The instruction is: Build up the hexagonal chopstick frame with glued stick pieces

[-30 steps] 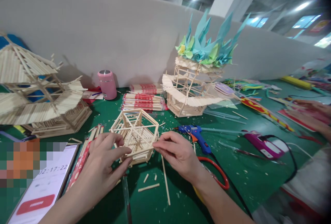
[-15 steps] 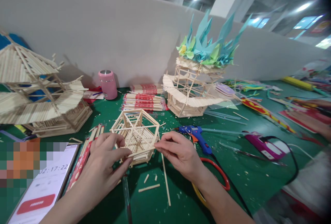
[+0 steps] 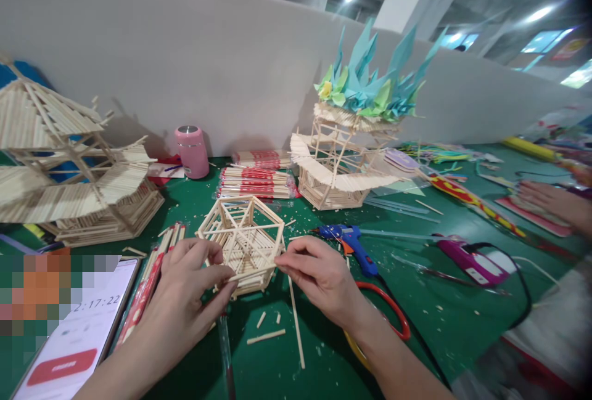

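Observation:
A six-sided frame of thin wooden sticks (image 3: 250, 225), with spokes across its top, stands on the green table between my hands. Along its near upper edge runs a wooden stick (image 3: 256, 269). At the left end of that stick, the thumb and fingers of my left hand (image 3: 182, 286) are closed on it; other left fingers rest against the frame's left side. My right hand (image 3: 321, 273) pinches the right end near a corner, and its fingertips partly hide the joint. Short cut stick pieces (image 3: 266, 336) and a longer loose stick (image 3: 296, 323) lie in front.
A blue glue gun (image 3: 349, 241) lies right of the frame, near red-and-yellow-handled pliers (image 3: 386, 301). Stick pagodas stand left (image 3: 111, 196) and behind right (image 3: 333, 181). A phone (image 3: 87, 332), wrapped stick bundles (image 3: 254, 183) and a pink flask (image 3: 192, 152) surround the work. Another person's hand (image 3: 548, 200) is far right.
My hands keep their hold on the stick, practically still. At far right, the other person's hand has shifted over the red item. The view has moved very slightly.

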`<state>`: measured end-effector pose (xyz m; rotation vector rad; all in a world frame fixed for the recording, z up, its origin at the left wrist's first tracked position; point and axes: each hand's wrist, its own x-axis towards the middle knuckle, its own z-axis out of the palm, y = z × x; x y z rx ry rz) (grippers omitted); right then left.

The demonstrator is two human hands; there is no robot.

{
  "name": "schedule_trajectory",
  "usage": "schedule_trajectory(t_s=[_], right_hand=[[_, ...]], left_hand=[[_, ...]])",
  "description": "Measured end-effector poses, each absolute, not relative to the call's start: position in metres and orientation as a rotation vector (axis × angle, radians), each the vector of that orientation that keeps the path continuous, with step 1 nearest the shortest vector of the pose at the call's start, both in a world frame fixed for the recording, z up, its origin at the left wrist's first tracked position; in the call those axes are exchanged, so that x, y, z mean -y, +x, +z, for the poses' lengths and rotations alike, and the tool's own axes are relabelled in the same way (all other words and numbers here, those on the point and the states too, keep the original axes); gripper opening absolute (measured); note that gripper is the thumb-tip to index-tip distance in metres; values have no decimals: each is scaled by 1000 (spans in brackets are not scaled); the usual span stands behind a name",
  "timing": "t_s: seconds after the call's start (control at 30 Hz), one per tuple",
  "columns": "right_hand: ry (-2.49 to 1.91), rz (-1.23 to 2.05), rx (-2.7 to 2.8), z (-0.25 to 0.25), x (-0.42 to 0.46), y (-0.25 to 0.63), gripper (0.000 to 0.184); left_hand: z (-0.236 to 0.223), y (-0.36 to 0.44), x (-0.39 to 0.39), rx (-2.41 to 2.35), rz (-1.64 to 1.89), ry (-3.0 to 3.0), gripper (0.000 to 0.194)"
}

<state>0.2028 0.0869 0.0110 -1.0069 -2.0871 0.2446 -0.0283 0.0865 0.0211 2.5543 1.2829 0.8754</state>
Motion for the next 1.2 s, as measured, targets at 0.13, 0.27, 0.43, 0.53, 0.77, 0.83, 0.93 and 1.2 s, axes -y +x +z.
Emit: schedule_trajectory(t_s=[0.13,0.27,0.43,0.53,0.77,0.83,0.93,1.2], right_hand=[[-1009,253,2086,11,-86,202,18],[-1015,252,2094,11,-87,202,18],[-1015,240,2098,11,-86,202,18],[-1009,229,2104,11,-86,202,18],[-994,197,2123,12,-86,203,17],[-989,187,2123,13,-86,203,17],[-998,196,2128,12,-86,203,17],[-995,195,2141,11,-88,204,17]], left_hand=[[22,-28,-87,-1292,854,2547,17],[22,-29,-88,-1275,870,2573,17],[22,-29,-88,-1261,854,2599,16],[23,-29,-87,-1260,853,2604,16],[23,-28,-88,-1234,831,2618,14],[22,-28,-88,-1238,837,2610,13],[22,-29,-88,-1239,862,2602,13],[23,-28,-88,-1215,879,2610,13]])
